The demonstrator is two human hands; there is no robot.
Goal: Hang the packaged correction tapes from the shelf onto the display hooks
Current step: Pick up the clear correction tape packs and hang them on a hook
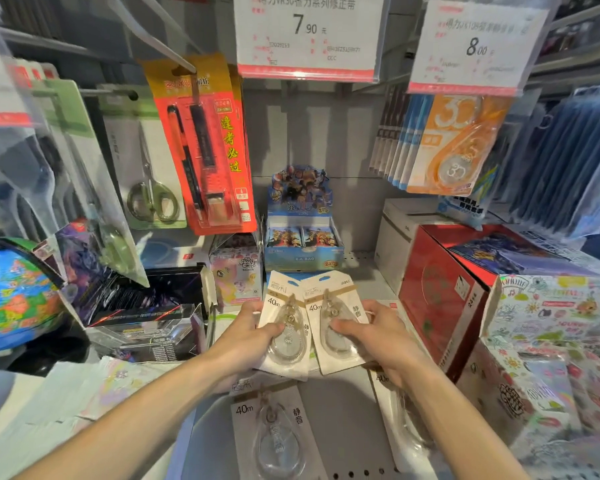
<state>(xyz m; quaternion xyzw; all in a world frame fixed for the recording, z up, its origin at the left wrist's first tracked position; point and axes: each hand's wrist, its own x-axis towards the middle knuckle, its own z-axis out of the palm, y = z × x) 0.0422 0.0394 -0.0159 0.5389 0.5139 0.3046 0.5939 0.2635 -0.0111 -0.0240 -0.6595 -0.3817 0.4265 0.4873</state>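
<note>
Two bare arms reach forward over the grey shelf point(340, 403). Down by the arms, one correction tape pack point(274, 434) lies flat on that shelf, and another pack point(400, 431) lies partly hidden under the right arm. The left hand point(246, 336) grips a pack point(284, 320) with its thumb on the front. The right hand point(374, 336) grips a second pack point(333, 317) the same way. Both packs are held just above the shelf, side by side and a little overlapped. Behind them stands a blue card box point(302, 233). Up high hang two price tags point(309, 36), scissors point(151, 199) and orange tapes point(454, 147) on hooks. A globe point(11, 292) sits far left.
</note>
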